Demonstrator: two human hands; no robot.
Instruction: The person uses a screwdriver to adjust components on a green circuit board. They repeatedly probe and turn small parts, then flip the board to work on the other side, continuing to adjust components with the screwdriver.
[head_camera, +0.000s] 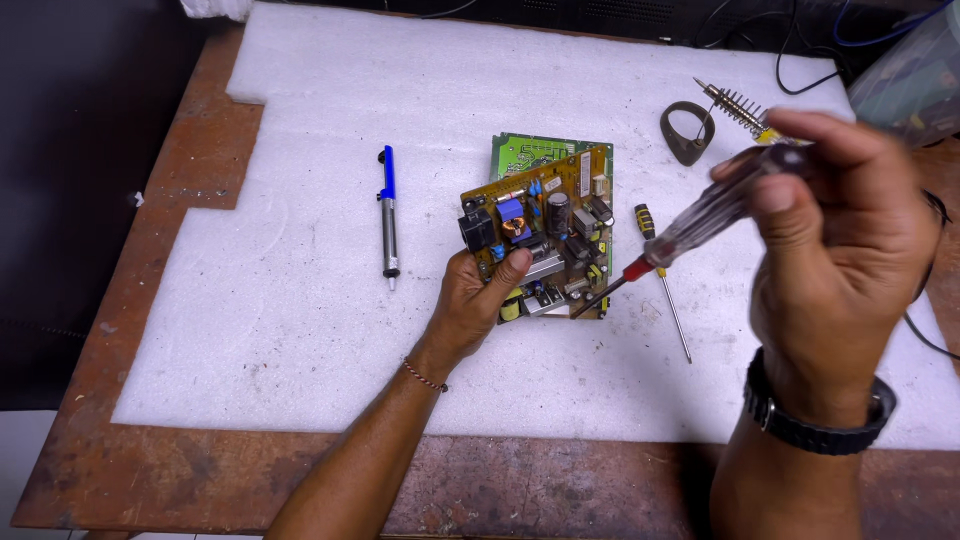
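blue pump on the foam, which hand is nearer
Left. The left hand grips the board just right of the pump; the right hand holds a screwdriver far right.

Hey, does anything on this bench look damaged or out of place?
Nothing looks broken. The white foam mat has a stepped cut-out along one edge, baring the rusty brown tabletop. The tan circuit board lies skewed on a green board, steadied by the left hand.
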